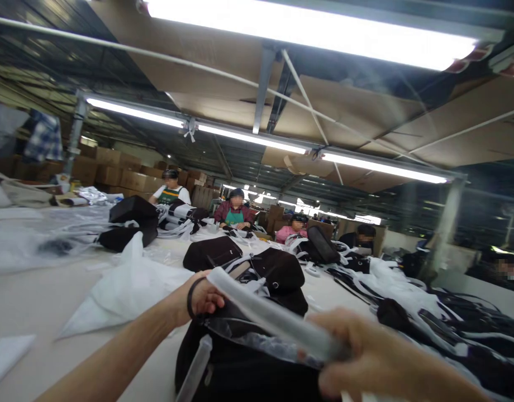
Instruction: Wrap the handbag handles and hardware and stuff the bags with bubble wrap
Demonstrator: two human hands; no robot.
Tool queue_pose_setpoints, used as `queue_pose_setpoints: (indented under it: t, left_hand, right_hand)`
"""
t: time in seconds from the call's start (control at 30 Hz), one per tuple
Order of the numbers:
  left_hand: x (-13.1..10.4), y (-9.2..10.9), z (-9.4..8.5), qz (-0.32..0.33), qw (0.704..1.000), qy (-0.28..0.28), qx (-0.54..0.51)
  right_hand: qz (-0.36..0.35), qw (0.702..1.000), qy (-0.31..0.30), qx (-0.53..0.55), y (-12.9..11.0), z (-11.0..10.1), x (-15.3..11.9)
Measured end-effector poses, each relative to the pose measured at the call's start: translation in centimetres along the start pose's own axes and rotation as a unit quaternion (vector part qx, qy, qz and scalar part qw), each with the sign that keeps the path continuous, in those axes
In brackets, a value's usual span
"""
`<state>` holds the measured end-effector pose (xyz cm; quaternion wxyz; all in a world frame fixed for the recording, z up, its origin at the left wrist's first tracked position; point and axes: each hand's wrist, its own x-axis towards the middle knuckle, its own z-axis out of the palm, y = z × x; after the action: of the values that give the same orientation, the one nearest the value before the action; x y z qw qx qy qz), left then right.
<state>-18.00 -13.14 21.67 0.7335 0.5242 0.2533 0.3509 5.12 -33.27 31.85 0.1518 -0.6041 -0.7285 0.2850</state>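
A plump black fabric bag (pixel 244 365) stood on the pale, smooth-topped worktable (pixel 43 318), toward the near edge, which lay out of view. Across the bag's top slanted a long, narrow strap in a milky translucent wrapping (pixel 274 315). The right hand (pixel 361 346), blurred, grasped the strap's lower end between thumb and fingers. The left hand (pixel 209 298), with a thin black band (pixel 190 298) around its wrist, had its fingers curled beside the strap's upper end; whether they pinched anything could not be told.

The likeliest trouble was the wrapping sliding along the strap, since it looked slick and the right hand seemed to hold only one end. Crumpled clear film (pixel 265 341) along the bag's top could have snagged under the strap or been torn if pulled sideways. A shorter wrapped strip (pixel 196 371) hung at the bag's left front and might have caught on the left forearm. A hard tug could also have shoved the bag against the boxy black bags (pixel 282 276) just beyond it, toward the table's far edge
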Motion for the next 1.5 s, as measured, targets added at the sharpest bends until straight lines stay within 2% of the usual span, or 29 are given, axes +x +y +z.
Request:
queue_pose_setpoints:
  t: [0.03, 0.07, 0.1, 0.13, 0.17, 0.23, 0.33, 0.43, 0.53, 0.57, 0.63, 0.67, 0.7, 0.77, 0.83, 0.9, 0.97, 1.07, 1.17, 1.23, 1.3, 1.4, 1.5]
  left_hand:
    - [-0.2, 0.1, -0.2, -0.007, 1.000, -0.009, -0.007]
    - [-0.4, 0.3, -0.4, -0.015, 1.000, -0.018, -0.014]
    - [-0.7, 0.4, -0.4, -0.022, 0.999, -0.027, -0.020]
    - [-0.9, 0.6, -0.4, -0.029, 0.999, -0.037, -0.025]
    - [-1.2, 0.6, -0.5, -0.032, 0.998, -0.044, -0.029]
    - [-1.7, 0.5, -0.6, -0.025, 0.998, -0.050, -0.030]
    - [-2.3, -0.2, -1.5, 0.006, 0.999, -0.037, 0.001]
    - [-2.5, -0.7, -2.6, 0.045, 0.998, -0.007, 0.038]
    - [-2.5, -0.3, -2.1, 0.079, 0.994, 0.009, 0.072]
    - [-2.5, 0.0, -1.5, 0.091, 0.992, 0.010, 0.088]
    - [-2.8, 0.9, 0.3, 0.122, 0.983, 0.003, 0.138]
    - [-3.0, 1.3, 1.3, 0.139, 0.977, -0.005, 0.164]
    - [-3.3, 1.6, 2.2, 0.157, 0.968, -0.013, 0.193]
    - [-4.0, 2.1, 3.3, 0.204, 0.943, -0.005, 0.261]
    - [-4.7, 2.1, 3.0, 0.251, 0.911, 0.043, 0.325]
    - [-5.1, 1.6, 1.5, 0.264, 0.878, 0.119, 0.381]
    - [-5.3, 0.5, -0.3, 0.228, 0.867, 0.172, 0.408]
    - [-5.0, -1.8, -2.0, 0.166, 0.869, 0.162, 0.437]
    - [-4.4, -3.9, -1.6, 0.169, 0.862, 0.147, 0.454]
    - [-4.0, -4.9, -0.9, 0.179, 0.850, 0.173, 0.463]
    - [-4.0, -5.4, -0.4, 0.187, 0.839, 0.194, 0.473]
    - [-4.6, -5.6, -0.6, 0.199, 0.829, 0.199, 0.483]
    - [-5.9, -5.4, -1.4, 0.141, 0.813, 0.202, 0.528]
  right_hand:
    - [-0.024, 0.998, 0.053, -0.015, -0.1, -3.2, 0.2]
    - [-0.057, 0.987, 0.132, -0.071, -0.1, -6.3, 0.8]
    - [-0.063, 0.959, 0.228, -0.153, 0.0, -9.0, 1.7]
    - [-0.032, 0.919, 0.305, -0.248, 0.3, -11.1, 2.9]
    - [0.031, 0.892, 0.318, -0.319, 0.8, -12.6, 4.3]
    - [0.088, 0.886, 0.296, -0.347, 2.3, -13.7, 6.9]
    - [0.155, 0.884, 0.271, -0.348, 5.1, -12.3, 9.5]
    - [0.198, 0.864, 0.297, -0.356, 6.2, -10.2, 10.1]
    - [0.138, 0.876, 0.302, -0.350, 4.3, -7.3, 10.1]
    - [0.097, 0.895, 0.284, -0.329, 3.2, -5.8, 10.3]
    - [0.012, 0.953, 0.193, -0.233, 0.9, -2.4, 10.9]
    - [-0.041, 0.989, 0.105, -0.101, -0.1, -0.6, 11.3]
    - [-0.076, 0.997, 0.019, 0.020, -0.9, 1.2, 11.8]
    - [-0.103, 0.972, -0.074, 0.198, -1.9, 4.1, 12.8]
    - [-0.084, 0.954, -0.069, 0.279, -2.0, 5.7, 13.5]
    - [-0.061, 0.943, -0.035, 0.326, -1.6, 6.1, 13.9]
    - [-0.062, 0.929, -0.024, 0.363, -1.1, 5.9, 14.0]
    - [-0.086, 0.906, -0.044, 0.413, -1.0, 5.5, 13.9]
    - [-0.103, 0.862, -0.070, 0.491, -1.6, 5.3, 13.5]
    - [-0.113, 0.823, -0.085, 0.550, -2.1, 5.2, 13.2]
    - [-0.107, 0.802, -0.095, 0.580, -2.6, 4.9, 12.8]
    - [-0.101, 0.821, -0.073, 0.557, -3.0, 4.2, 12.2]
    - [-0.120, 0.850, -0.044, 0.511, -3.2, 3.6, 11.9]
